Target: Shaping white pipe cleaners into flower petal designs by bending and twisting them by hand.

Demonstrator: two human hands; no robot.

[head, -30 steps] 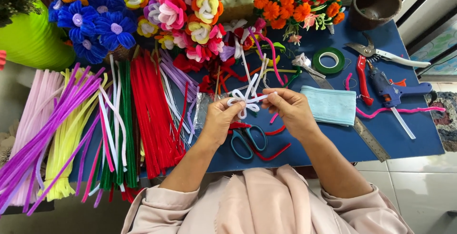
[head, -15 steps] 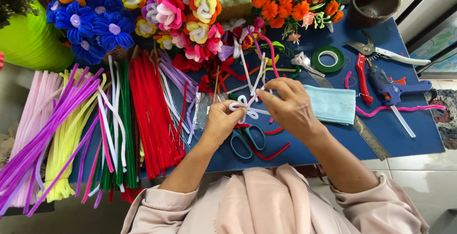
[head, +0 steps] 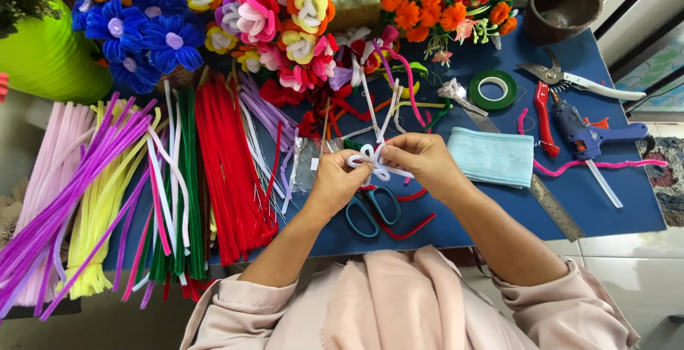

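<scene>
Both my hands hold a white pipe cleaner (head: 370,163) bent into small loops, above the blue table (head: 613,200). My left hand (head: 335,183) pinches the looped part from the left. My right hand (head: 420,161) grips it from the right, fingers curled over the loose white ends. Directly under the hands lie teal-handled scissors (head: 370,211) and red pipe cleaner pieces (head: 410,229).
Bundles of pipe cleaners lie at left: red (head: 228,165), green (head: 189,179), yellow (head: 96,222), purple (head: 64,200). Pipe-cleaner flowers (head: 285,15) fill the back. A light blue folded cloth (head: 491,156), green tape roll (head: 496,89), metal ruler (head: 556,207), pruners (head: 570,79), blue glue gun (head: 591,136) and brown pot (head: 559,8) sit at right.
The long white ends that stuck up from the hands have been folded down into loops. Both hands have drawn slightly closer together over the scissors.
</scene>
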